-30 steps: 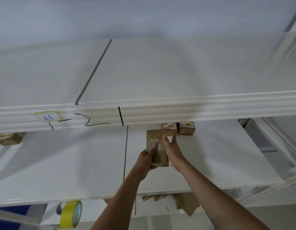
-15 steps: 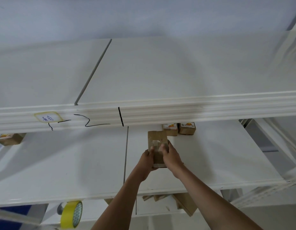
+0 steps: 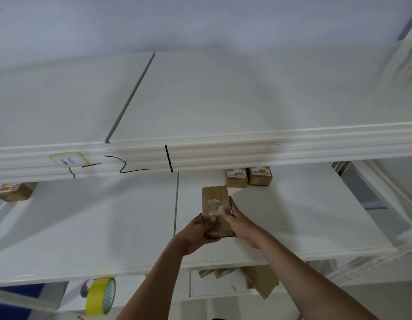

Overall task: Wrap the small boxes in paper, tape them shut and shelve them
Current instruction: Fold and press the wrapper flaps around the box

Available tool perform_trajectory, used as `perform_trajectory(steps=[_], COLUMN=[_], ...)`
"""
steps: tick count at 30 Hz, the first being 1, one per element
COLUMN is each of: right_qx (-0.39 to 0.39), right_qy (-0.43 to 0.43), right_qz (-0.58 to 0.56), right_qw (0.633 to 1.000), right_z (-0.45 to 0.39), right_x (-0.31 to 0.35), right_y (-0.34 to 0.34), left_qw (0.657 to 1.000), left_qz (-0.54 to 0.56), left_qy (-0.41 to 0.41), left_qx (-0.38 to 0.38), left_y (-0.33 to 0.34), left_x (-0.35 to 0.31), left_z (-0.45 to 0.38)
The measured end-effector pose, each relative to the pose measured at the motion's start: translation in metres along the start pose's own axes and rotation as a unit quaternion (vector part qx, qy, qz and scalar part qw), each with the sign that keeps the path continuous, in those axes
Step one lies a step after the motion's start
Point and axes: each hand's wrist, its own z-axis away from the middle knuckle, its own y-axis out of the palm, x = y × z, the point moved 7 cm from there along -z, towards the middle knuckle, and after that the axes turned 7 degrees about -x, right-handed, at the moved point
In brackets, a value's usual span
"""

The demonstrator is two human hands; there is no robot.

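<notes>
A small box wrapped in brown paper [image 3: 215, 199], with clear tape across its top face, stands on the white middle shelf [image 3: 304, 218]. My left hand [image 3: 199, 232] grips its lower left side and my right hand [image 3: 239, 224] holds its right side, fingers over the taped face. Two wrapped boxes with orange labels [image 3: 236, 177] [image 3: 260, 176] stand side by side just behind it, partly hidden under the upper shelf's front rail [image 3: 246, 146].
Another labelled wrapped box [image 3: 14, 191] sits at the shelf's far left. A yellow tape roll [image 3: 101, 296] and brown paper pieces [image 3: 260, 280] lie on the lower level. A white shelf upright [image 3: 385, 199] rises at the right.
Both hands and the wrapped box have drawn slightly back toward me on the shelf. My right fingers slid down from the box's top to its right side.
</notes>
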Motion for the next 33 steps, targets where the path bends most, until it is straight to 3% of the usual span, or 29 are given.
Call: perform_trajectory(steps=[3,5,7,9,13,19,24,30,33], right_qx=[-0.089,-0.157,-0.203,-0.231,-0.213,-0.278,-0.177,-0.241,-0.238], right_qy=[-0.003,0.018,0.000,-0.029,-0.069,-0.100,-0.013,-0.048,-0.053], right_qz=[0.031,0.079,0.113,0.122,0.130,0.095,0.019,0.029,0.021], right_qw=[0.996,0.984,0.973,0.965,0.966,0.951,0.984,0.969,0.970], right_z=[0.000,-0.001,-0.002,0.003,0.009,0.009,-0.001,0.005,0.005], right_x=[-0.004,-0.007,-0.004,0.006,0.019,0.027,0.014,0.024,0.024], right_y=[-0.015,-0.023,-0.025,-0.023,-0.011,-0.030,-0.018,-0.012,-0.011], left_qw=[0.998,0.989,0.974,0.975,0.985,0.980,0.993,0.970,0.962], left_qz=[-0.040,-0.090,-0.063,-0.021,-0.030,-0.002,0.061,-0.041,-0.057], left_qy=[0.002,0.044,0.097,0.114,0.105,0.083,0.080,0.126,0.140], left_qx=[-0.037,-0.107,-0.194,-0.191,-0.133,-0.182,-0.068,-0.203,-0.225], left_y=[-0.009,-0.016,-0.024,-0.017,0.001,-0.016,0.014,0.017,0.015], left_x=[0.001,-0.004,-0.018,-0.027,-0.034,-0.028,-0.029,-0.030,-0.030], left_z=[0.000,-0.004,-0.002,-0.002,-0.007,-0.005,0.000,-0.005,-0.007])
